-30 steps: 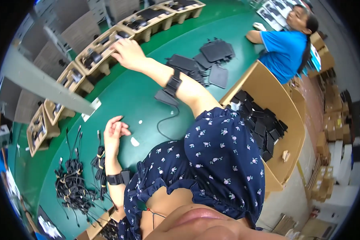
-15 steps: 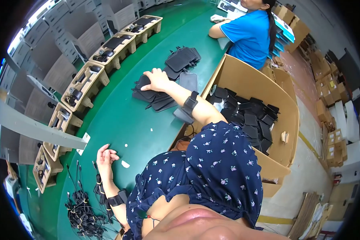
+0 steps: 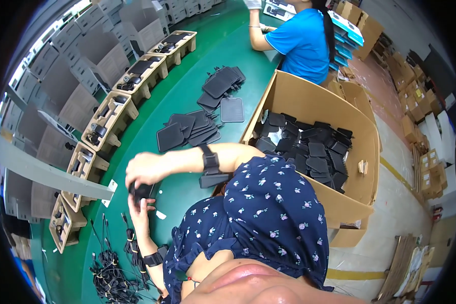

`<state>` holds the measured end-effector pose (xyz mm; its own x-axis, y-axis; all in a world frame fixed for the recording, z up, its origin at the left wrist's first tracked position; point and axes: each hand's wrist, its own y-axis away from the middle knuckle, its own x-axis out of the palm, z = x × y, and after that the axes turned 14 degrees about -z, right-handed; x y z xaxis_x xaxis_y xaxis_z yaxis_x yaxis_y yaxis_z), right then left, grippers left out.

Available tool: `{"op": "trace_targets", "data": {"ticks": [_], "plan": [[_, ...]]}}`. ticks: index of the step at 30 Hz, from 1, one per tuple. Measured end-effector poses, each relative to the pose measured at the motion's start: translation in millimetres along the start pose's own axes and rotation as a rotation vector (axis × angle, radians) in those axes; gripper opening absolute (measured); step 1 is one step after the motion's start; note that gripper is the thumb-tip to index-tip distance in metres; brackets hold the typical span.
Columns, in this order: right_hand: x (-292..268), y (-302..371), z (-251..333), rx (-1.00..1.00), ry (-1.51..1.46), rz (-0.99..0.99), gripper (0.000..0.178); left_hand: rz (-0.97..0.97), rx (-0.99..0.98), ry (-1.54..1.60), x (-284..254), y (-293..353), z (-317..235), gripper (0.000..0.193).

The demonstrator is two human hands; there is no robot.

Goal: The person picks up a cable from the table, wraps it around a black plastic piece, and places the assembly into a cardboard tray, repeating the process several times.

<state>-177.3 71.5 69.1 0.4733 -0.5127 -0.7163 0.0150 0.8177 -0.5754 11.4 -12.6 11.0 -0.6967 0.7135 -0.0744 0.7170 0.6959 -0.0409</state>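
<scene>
My right hand [image 3: 146, 168] reaches across to the left above the table, its fingers curled down over a flat black panel [image 3: 143, 192]. From below, my left hand [image 3: 140, 209] closes its thumb and fingers on the same panel; most of the panel is hidden between the hands. Beyond them lies a fanned pile of similar black panels [image 3: 188, 127] with small tabs on their edges. Farther off is another pile [image 3: 221, 82], with a single panel [image 3: 232, 110] beside it. Both wrists wear black straps.
Bundled black cables [image 3: 109, 276] lie near left. Moulded trays [image 3: 109, 119] with parts line the belt, and a grey metal arm [image 3: 50, 164] crosses there. A cardboard box [image 3: 362, 177] of black pieces stands right. A co-worker in blue [image 3: 306, 45] sits at the far side.
My right hand has left the near pile and come toward my left hand with a black panel. My left hand, empty before, now holds it too. The co-worker has raised a gloved hand.
</scene>
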Motion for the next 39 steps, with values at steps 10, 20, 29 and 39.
{"op": "trace_targets", "data": {"ticks": [10,20,29,39], "plan": [[3,-1,-4,0.213,-0.195,-0.285,0.025,-0.121,-0.17,0.295,-19,-16,5,0.032],[-16,18,0,0.654,-0.753,-0.017,0.022,-0.054,-0.244,0.335,-18,-16,-7,0.034],[0,8,-17,0.82,-1.02,-0.233,0.023,0.05,-0.169,0.113,-3,-16,-13,0.025],[-6,-29,-37,0.864,-0.731,-0.532,0.04,0.112,-0.18,0.19,2,2,1,0.03]]}}
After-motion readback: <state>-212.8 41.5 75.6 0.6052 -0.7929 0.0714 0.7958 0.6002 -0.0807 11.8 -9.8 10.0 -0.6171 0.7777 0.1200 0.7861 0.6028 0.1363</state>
